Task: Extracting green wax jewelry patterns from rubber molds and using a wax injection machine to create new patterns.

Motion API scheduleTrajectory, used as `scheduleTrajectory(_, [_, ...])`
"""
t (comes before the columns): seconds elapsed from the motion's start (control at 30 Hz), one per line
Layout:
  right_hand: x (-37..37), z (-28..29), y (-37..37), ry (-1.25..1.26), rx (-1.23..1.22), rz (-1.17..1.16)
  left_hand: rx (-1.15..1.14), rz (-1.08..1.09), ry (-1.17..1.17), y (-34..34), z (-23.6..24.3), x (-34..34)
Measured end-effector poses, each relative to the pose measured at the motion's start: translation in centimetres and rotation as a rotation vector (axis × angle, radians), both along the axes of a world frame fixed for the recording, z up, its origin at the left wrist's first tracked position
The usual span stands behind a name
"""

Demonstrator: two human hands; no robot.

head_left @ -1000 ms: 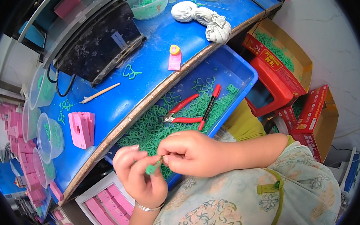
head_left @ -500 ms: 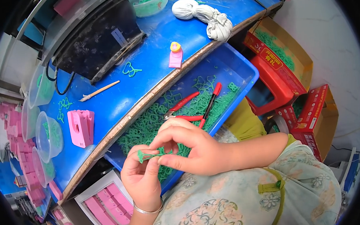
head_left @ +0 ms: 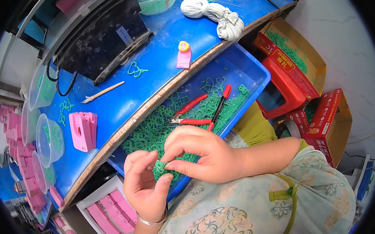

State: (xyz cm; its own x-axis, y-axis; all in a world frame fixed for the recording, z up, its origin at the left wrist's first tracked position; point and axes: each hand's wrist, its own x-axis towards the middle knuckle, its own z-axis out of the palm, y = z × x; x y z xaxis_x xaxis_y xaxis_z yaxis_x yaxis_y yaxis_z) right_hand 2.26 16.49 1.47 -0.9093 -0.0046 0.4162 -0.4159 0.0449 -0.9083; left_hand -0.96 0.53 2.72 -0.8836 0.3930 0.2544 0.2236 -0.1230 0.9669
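Observation:
Thumb and fingertips of my right hand (head_left: 200,152) are closed in a pinch on a small green openwork piece (head_left: 160,166). Beside it, my left hand (head_left: 144,186) has its thumb and index finger spread apart, one on each side of the piece. Its other fingers are partly curled, and a silver bangle circles the wrist. Both hands are over the near side of a blue tray (head_left: 260,78) strewn with many similar green pieces (head_left: 143,134). In that tray lie red-handled cutting pliers (head_left: 190,106) and a red-and-black pen-like tool (head_left: 221,104).
On the blue table (head_left: 122,101) are a pink block (head_left: 83,132), a brush (head_left: 103,92), a small pink-and-yellow piece (head_left: 184,57), a knotted white cloth bundle (head_left: 215,16) and a dark box-like device (head_left: 101,40). Clear tubs (head_left: 50,140) line the left. Open cartons (head_left: 325,125) stand right.
My left thumb and index finger have come apart and let go of the green piece. The right hand keeps its pinch, and the piece is now turned differently.

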Motion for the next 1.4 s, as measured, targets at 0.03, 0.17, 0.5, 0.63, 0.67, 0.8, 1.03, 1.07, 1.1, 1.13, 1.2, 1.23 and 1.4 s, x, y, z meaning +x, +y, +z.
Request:
scheduleTrajectory(0.03, [0.0,0.0,0.0,0.010,0.014,0.001,-0.016,-0.014,0.041,-0.2,-0.3,-0.1])
scheduleTrajectory(0.17, [0.0,0.0,-0.1,0.028,0.038,-0.003,-0.016,-0.011,0.043,-0.4,-0.4,0.0])
scheduleTrajectory(0.5, [-0.1,-0.2,-0.2,-0.018,0.088,-0.022,-0.027,0.033,0.099,-0.5,-0.5,0.1])
scheduleTrajectory(0.63, [-0.1,-0.2,-0.3,-0.045,0.105,-0.010,-0.085,0.071,0.162,-0.5,-0.4,0.2])
scheduleTrajectory(0.67, [-0.1,-0.2,-0.4,-0.055,0.115,-0.011,-0.100,0.079,0.167,-0.6,-0.3,0.2])
scheduleTrajectory(0.8, [-0.1,-0.4,-0.4,-0.058,0.129,-0.042,-0.098,0.084,0.173,-0.6,-0.4,0.2])
scheduleTrajectory(1.03, [0.0,-0.4,-0.1,-0.084,0.082,0.008,-0.028,0.125,0.136,-0.6,-0.9,0.0])
scheduleTrajectory(1.07, [0.0,-0.4,0.0,-0.069,0.073,0.016,-0.006,0.131,0.088,-0.6,-0.9,0.0])
scheduleTrajectory(1.1, [0.0,-0.4,0.0,-0.069,0.073,0.016,-0.006,0.131,0.088,-0.6,-0.9,0.0])
scheduleTrajectory(1.13, [0.0,-0.5,-0.1,-0.041,0.068,0.003,0.019,0.130,0.045,-0.5,-0.8,0.0])
scheduleTrajectory(1.2, [0.1,-0.5,-0.1,-0.012,0.064,-0.010,0.044,0.129,0.002,-0.5,-1.0,0.0])
scheduleTrajectory(1.23, [0.1,-0.4,-0.1,0.011,0.064,-0.027,0.032,0.105,0.060,-0.5,-1.2,-0.2])
scheduleTrajectory(1.4, [0.2,-0.4,-0.1,0.054,0.039,-0.108,0.074,0.096,0.147,0.1,-1.1,0.0])
